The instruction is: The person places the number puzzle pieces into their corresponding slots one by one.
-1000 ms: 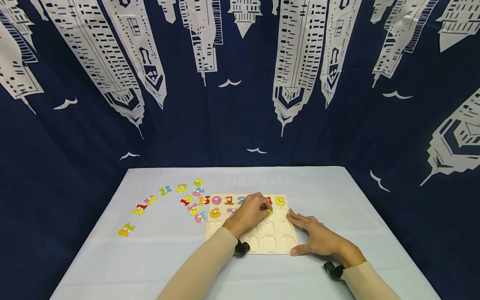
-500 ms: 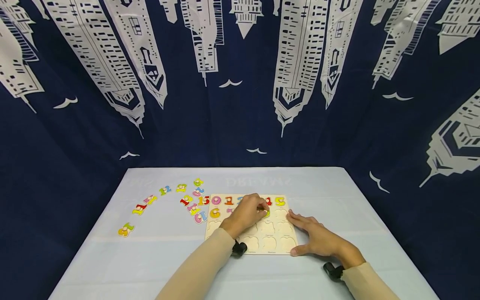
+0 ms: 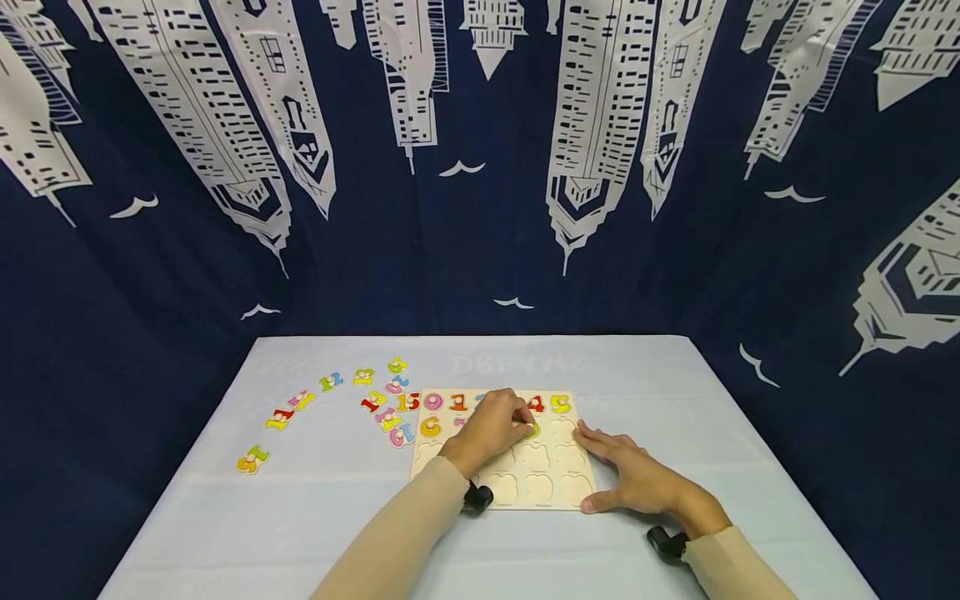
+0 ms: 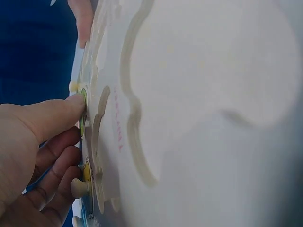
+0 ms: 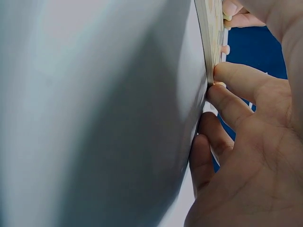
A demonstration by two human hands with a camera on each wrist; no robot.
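A wooden number puzzle board point(image 3: 517, 504) lies on the table, with bright knobbed number pieces in its upper slots. My left hand point(image 3: 491, 429) reaches over it and pinches a yellow-green number piece point(image 3: 534, 431) at a second-row slot; fingers cover most of its digit. In the left wrist view, my thumb point(image 4: 71, 106) rests at this green piece point(image 4: 84, 111), close against the board, with a yellow piece point(image 4: 87, 175) and its knob below. My right hand point(image 3: 637, 475) lies spread along the board's right edge, thumb at the lower corner and fingertips by the upper side.
Left of the board, several loose number pieces lie scattered, among them a red 15 point(image 3: 408, 401) touching or near its edge and a yellow-green one point(image 3: 252, 460) farthest out. The white-covered table point(image 3: 675, 375) ends at a dark blue printed curtain point(image 3: 465, 250).
The left hand has shifted slightly left with the yellow-green piece, showing more of the red 4 above it. The right hand has stayed at the board's edge.
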